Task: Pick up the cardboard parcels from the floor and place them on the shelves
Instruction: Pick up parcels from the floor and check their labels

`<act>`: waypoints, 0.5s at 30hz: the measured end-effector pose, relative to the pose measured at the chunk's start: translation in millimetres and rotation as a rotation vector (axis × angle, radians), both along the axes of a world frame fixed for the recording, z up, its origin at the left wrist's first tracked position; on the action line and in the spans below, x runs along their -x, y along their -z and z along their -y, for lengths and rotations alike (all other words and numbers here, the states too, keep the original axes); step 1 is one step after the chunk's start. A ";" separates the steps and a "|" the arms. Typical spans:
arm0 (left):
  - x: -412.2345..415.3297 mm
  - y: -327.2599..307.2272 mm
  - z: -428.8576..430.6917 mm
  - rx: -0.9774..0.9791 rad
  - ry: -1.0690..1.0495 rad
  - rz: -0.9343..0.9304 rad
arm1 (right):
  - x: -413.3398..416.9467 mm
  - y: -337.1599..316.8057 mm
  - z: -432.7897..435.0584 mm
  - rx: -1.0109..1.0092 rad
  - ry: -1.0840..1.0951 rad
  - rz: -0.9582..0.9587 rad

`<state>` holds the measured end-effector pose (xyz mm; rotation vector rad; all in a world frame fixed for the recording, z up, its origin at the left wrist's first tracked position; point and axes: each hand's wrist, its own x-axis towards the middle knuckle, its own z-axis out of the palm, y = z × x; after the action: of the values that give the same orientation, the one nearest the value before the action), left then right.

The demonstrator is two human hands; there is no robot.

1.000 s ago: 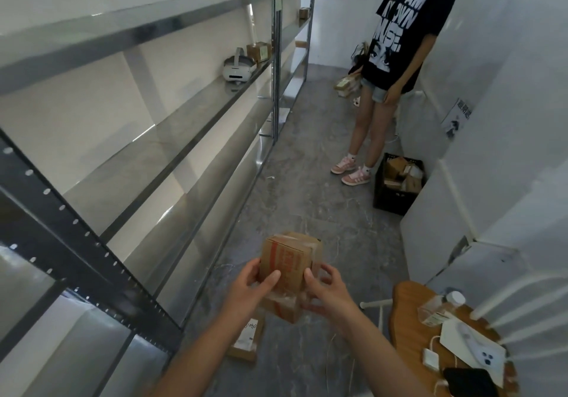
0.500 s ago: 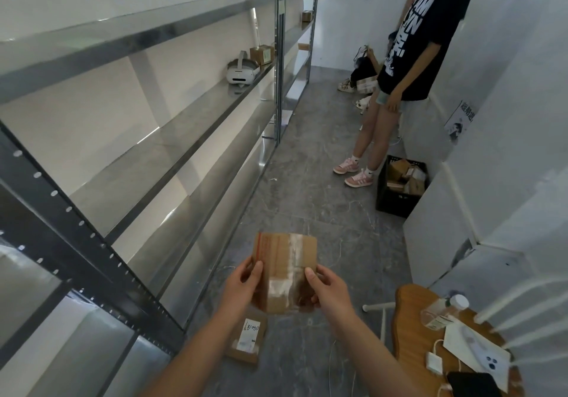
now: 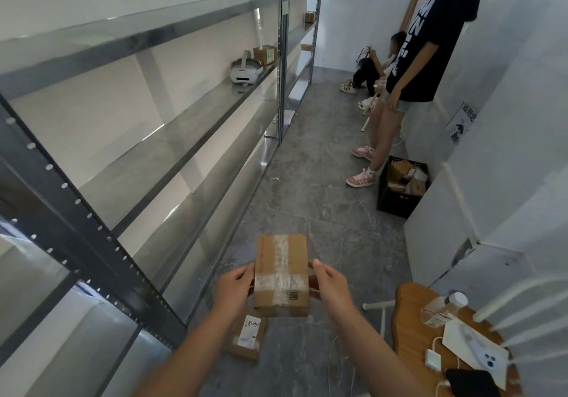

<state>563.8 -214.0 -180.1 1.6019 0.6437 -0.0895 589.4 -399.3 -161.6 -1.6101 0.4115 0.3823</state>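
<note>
I hold a taped cardboard parcel (image 3: 281, 273) in front of me, above the floor, its long taped face up. My left hand (image 3: 232, 289) grips its left side and my right hand (image 3: 330, 283) grips its right side. A second, flatter parcel (image 3: 247, 336) with a white label lies on the grey floor just below. The metal shelves (image 3: 172, 138) run along the left wall, their near stretch bare.
A white headset (image 3: 245, 70) and a small box (image 3: 265, 54) sit far down the middle shelf. A person in a black T-shirt (image 3: 430, 36) stands at the right by a black crate (image 3: 399, 186) of parcels. Another person sits beyond. A wooden table (image 3: 412, 329) with a bottle and phones is at lower right.
I have turned the parcel in my hands so that its long taped face lies flat and upward. The view has tilted up and the standing person has shifted slightly right.
</note>
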 end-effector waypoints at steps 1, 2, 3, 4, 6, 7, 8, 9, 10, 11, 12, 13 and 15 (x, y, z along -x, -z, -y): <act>1.3 -2.3 0.6 0.015 0.000 -0.003 | -0.8 0.4 -0.6 0.003 0.003 0.003; 2.3 -5.9 1.1 0.010 0.011 -0.009 | -0.6 0.3 -1.0 0.003 0.005 0.005; 2.0 -8.2 1.4 -0.010 0.031 -0.009 | -0.5 0.0 -1.1 0.000 0.007 0.001; 1.6 -9.7 1.5 -0.042 0.057 -0.015 | -0.1 0.0 -0.8 -0.009 0.012 -0.010; 0.9 -14.3 0.6 -0.095 0.088 0.004 | 1.7 -1.9 0.3 -0.039 0.023 -0.025; 0.2 -16.1 0.3 -0.103 0.101 0.024 | 2.7 -4.8 0.5 -0.054 0.024 -0.025; -0.4 -17.3 -0.2 -0.100 0.110 0.039 | 3.4 -8.0 0.6 -0.064 0.022 -0.022; -0.7 -17.7 -0.8 -0.100 0.117 0.057 | 3.6 -11.1 0.7 -0.072 0.019 -0.012; -0.8 -18.6 -1.5 -0.100 0.121 0.067 | 2.8 -13.4 0.9 -0.077 0.019 -0.002; -0.7 -17.5 -2.3 -0.102 0.126 0.079 | 1.7 -16.0 0.7 -0.083 0.020 0.007; -0.9 -16.5 -2.8 -0.102 0.122 0.084 | 0.5 -18.9 0.1 -0.089 0.022 0.015; -1.5 -16.1 -2.9 -0.094 0.116 0.088 | -0.9 -21.4 -0.6 -0.096 0.025 0.020; -2.3 -21.5 -0.5 -0.093 0.103 0.109 | -4.1 -24.0 -0.6 -0.109 0.036 0.017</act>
<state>566.0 -213.5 -158.6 1.7171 0.4874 -0.0482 593.5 -398.7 -137.6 -1.4967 0.3995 0.3581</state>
